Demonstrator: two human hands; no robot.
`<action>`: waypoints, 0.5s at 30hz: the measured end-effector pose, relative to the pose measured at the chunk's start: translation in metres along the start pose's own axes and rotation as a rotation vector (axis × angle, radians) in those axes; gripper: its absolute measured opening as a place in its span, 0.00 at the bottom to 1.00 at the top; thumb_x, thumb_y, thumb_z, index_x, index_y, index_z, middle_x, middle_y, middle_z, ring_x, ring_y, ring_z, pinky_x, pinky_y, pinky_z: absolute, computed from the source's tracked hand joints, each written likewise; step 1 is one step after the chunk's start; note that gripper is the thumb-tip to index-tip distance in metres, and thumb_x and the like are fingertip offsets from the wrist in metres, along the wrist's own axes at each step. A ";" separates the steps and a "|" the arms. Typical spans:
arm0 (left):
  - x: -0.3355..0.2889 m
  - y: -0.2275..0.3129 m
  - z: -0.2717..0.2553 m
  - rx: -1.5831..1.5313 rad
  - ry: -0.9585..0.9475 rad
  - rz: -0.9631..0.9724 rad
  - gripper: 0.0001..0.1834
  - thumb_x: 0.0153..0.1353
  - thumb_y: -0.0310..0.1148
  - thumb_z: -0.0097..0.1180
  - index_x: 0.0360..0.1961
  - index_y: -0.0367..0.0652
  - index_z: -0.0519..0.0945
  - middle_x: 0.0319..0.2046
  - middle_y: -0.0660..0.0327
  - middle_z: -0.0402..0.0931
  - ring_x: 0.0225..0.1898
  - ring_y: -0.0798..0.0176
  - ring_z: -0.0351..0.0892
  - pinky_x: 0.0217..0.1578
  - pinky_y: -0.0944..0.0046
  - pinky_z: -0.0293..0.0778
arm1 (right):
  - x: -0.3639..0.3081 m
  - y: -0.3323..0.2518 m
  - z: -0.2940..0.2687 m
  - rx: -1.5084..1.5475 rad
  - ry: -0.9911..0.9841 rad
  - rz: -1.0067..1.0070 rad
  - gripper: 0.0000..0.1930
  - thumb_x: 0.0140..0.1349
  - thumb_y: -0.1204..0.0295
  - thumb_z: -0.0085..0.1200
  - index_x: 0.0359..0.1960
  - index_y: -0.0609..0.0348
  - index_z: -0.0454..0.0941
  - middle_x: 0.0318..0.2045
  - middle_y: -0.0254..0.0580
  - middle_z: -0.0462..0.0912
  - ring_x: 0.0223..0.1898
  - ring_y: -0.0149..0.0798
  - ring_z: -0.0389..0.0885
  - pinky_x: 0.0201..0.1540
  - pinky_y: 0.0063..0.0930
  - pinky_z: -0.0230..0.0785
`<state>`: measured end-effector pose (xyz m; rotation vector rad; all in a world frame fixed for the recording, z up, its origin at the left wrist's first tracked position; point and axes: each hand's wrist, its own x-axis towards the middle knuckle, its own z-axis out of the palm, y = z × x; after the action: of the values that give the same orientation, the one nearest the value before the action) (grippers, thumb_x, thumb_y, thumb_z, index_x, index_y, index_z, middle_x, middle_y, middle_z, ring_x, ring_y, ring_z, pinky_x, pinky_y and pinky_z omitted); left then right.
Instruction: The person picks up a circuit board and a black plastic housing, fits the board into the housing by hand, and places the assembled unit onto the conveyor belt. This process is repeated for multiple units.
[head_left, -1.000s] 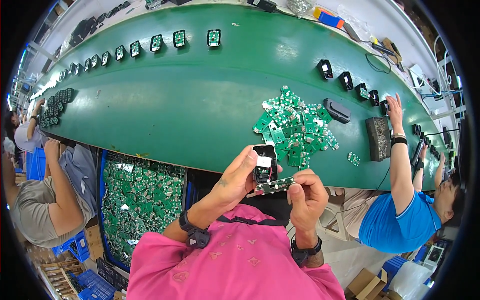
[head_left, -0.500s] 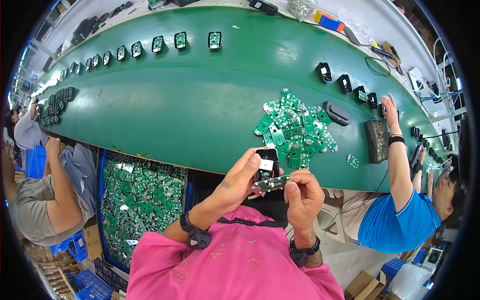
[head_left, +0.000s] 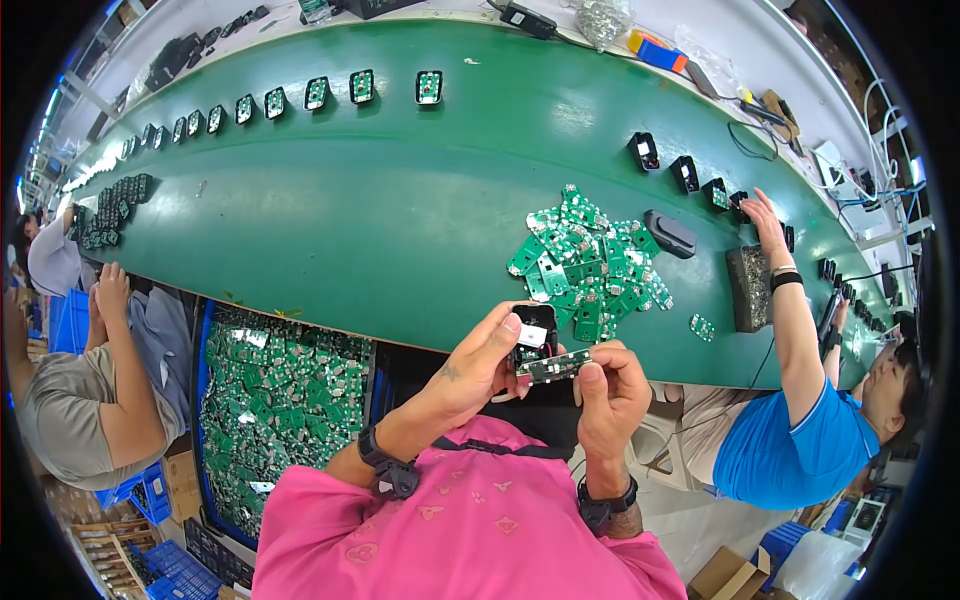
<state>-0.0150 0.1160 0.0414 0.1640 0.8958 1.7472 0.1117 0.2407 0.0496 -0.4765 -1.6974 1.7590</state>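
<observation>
My left hand (head_left: 474,352) is closed round a small black plastic housing (head_left: 541,315) with a white patch inside it. My right hand (head_left: 612,388) pinches a green circuit board (head_left: 553,367) by its right end, thumb on top. The board lies tilted across the near edge of the housing, and a bit of red wire shows between the two. Just beyond my hands, a heap of green circuit boards (head_left: 595,265) is spread on the green table (head_left: 380,210). A closed black case (head_left: 671,234) rests beside the heap.
Rows of black housings, such as one with a board inside (head_left: 429,87) and another (head_left: 644,151), line the table's far side. A blue-rimmed bin of boards (head_left: 285,400) stands at my left. At right, a co-worker in a blue shirt (head_left: 800,455) reaches over a dark block (head_left: 748,288).
My right hand has shifted slightly right with the circuit board, while my left hand stays nearly still. The co-worker's hand at right has moved left to another housing.
</observation>
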 end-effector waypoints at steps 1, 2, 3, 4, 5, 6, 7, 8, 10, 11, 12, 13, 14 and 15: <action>0.000 0.000 0.000 0.000 -0.001 0.002 0.29 0.75 0.55 0.37 0.64 0.44 0.62 0.46 0.54 0.80 0.32 0.73 0.76 0.26 0.72 0.73 | 0.000 -0.001 0.000 0.006 0.006 -0.007 0.09 0.68 0.72 0.58 0.38 0.65 0.73 0.34 0.37 0.73 0.21 0.21 0.67 0.20 0.16 0.56; 0.000 -0.001 -0.001 -0.001 -0.001 -0.001 0.29 0.75 0.55 0.37 0.64 0.43 0.62 0.46 0.54 0.80 0.32 0.73 0.76 0.27 0.72 0.73 | 0.000 -0.002 0.000 0.012 0.012 -0.014 0.09 0.68 0.72 0.58 0.38 0.65 0.73 0.34 0.37 0.73 0.21 0.21 0.67 0.20 0.16 0.56; 0.000 -0.002 -0.002 -0.002 -0.002 -0.006 0.29 0.75 0.55 0.37 0.64 0.43 0.62 0.46 0.55 0.79 0.32 0.73 0.76 0.27 0.71 0.72 | 0.000 -0.001 0.000 0.011 0.011 -0.015 0.09 0.68 0.72 0.58 0.38 0.65 0.73 0.34 0.37 0.73 0.21 0.21 0.67 0.20 0.16 0.56; 0.000 -0.003 -0.001 -0.002 -0.003 -0.005 0.29 0.75 0.55 0.37 0.64 0.43 0.62 0.46 0.55 0.79 0.32 0.73 0.76 0.27 0.71 0.72 | 0.000 0.000 0.000 0.008 0.014 -0.007 0.09 0.68 0.72 0.58 0.38 0.65 0.73 0.34 0.37 0.73 0.22 0.21 0.67 0.20 0.16 0.56; 0.001 -0.003 0.000 0.003 0.004 0.000 0.29 0.76 0.54 0.37 0.65 0.43 0.62 0.45 0.56 0.79 0.32 0.73 0.76 0.27 0.71 0.72 | 0.000 0.000 0.000 0.004 0.016 0.000 0.09 0.68 0.72 0.58 0.38 0.65 0.73 0.34 0.37 0.73 0.22 0.21 0.67 0.20 0.16 0.57; 0.001 -0.003 0.001 0.009 0.012 0.006 0.29 0.76 0.54 0.37 0.65 0.43 0.61 0.43 0.57 0.79 0.32 0.72 0.76 0.27 0.70 0.72 | 0.001 -0.001 0.001 0.005 0.015 -0.001 0.09 0.68 0.72 0.58 0.38 0.65 0.73 0.34 0.37 0.73 0.22 0.21 0.67 0.20 0.16 0.57; 0.000 -0.003 0.002 0.009 0.012 0.007 0.29 0.76 0.54 0.37 0.65 0.43 0.61 0.43 0.57 0.79 0.32 0.72 0.76 0.27 0.70 0.72 | 0.001 -0.002 0.002 -0.006 0.028 0.005 0.09 0.69 0.72 0.58 0.38 0.65 0.73 0.33 0.36 0.73 0.22 0.21 0.67 0.20 0.16 0.56; -0.001 -0.001 0.003 0.055 -0.008 0.007 0.30 0.75 0.55 0.37 0.66 0.43 0.61 0.41 0.58 0.78 0.33 0.72 0.76 0.27 0.70 0.72 | 0.002 -0.002 0.003 -0.017 0.041 0.012 0.08 0.69 0.72 0.57 0.37 0.64 0.73 0.32 0.34 0.74 0.22 0.20 0.67 0.20 0.16 0.56; -0.002 0.000 0.001 0.101 -0.031 0.007 0.31 0.75 0.56 0.37 0.67 0.43 0.60 0.39 0.60 0.77 0.33 0.71 0.75 0.27 0.71 0.71 | 0.003 -0.003 0.007 -0.056 0.078 0.053 0.07 0.69 0.72 0.57 0.37 0.63 0.73 0.30 0.32 0.74 0.22 0.19 0.67 0.20 0.16 0.56; -0.003 0.000 -0.001 0.033 -0.109 0.019 0.30 0.75 0.52 0.40 0.67 0.43 0.60 0.41 0.59 0.76 0.34 0.71 0.75 0.27 0.71 0.71 | 0.003 -0.003 0.008 -0.095 0.114 0.096 0.06 0.70 0.72 0.56 0.37 0.62 0.74 0.28 0.30 0.74 0.22 0.19 0.67 0.20 0.15 0.55; -0.003 0.001 -0.002 -0.035 -0.185 0.032 0.29 0.74 0.49 0.44 0.68 0.43 0.59 0.42 0.59 0.74 0.35 0.71 0.75 0.27 0.71 0.71 | 0.003 -0.003 0.009 -0.094 0.114 0.094 0.06 0.70 0.72 0.56 0.37 0.62 0.74 0.28 0.30 0.74 0.22 0.19 0.67 0.20 0.15 0.55; -0.003 0.002 0.000 -0.033 -0.186 0.034 0.29 0.74 0.49 0.44 0.68 0.43 0.59 0.42 0.59 0.74 0.35 0.71 0.75 0.27 0.71 0.71 | 0.002 -0.002 0.010 -0.085 0.127 0.161 0.06 0.70 0.73 0.56 0.37 0.62 0.74 0.26 0.28 0.74 0.22 0.18 0.67 0.20 0.14 0.55; -0.004 0.004 0.004 0.124 -0.158 0.108 0.29 0.72 0.42 0.48 0.69 0.43 0.58 0.45 0.58 0.72 0.35 0.71 0.75 0.27 0.71 0.71 | 0.002 -0.002 0.011 -0.076 0.139 0.229 0.05 0.70 0.73 0.55 0.36 0.61 0.75 0.25 0.26 0.73 0.22 0.18 0.66 0.21 0.14 0.55; -0.005 0.005 0.007 0.280 -0.130 0.182 0.31 0.69 0.36 0.51 0.69 0.43 0.58 0.47 0.56 0.70 0.34 0.71 0.75 0.26 0.71 0.70 | 0.002 0.001 0.012 -0.076 0.139 0.226 0.05 0.70 0.73 0.55 0.36 0.61 0.75 0.25 0.26 0.73 0.22 0.18 0.66 0.21 0.14 0.55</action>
<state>-0.0135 0.1145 0.0508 0.5512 1.0525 1.7478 0.1025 0.2329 0.0500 -0.8337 -1.6687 1.7755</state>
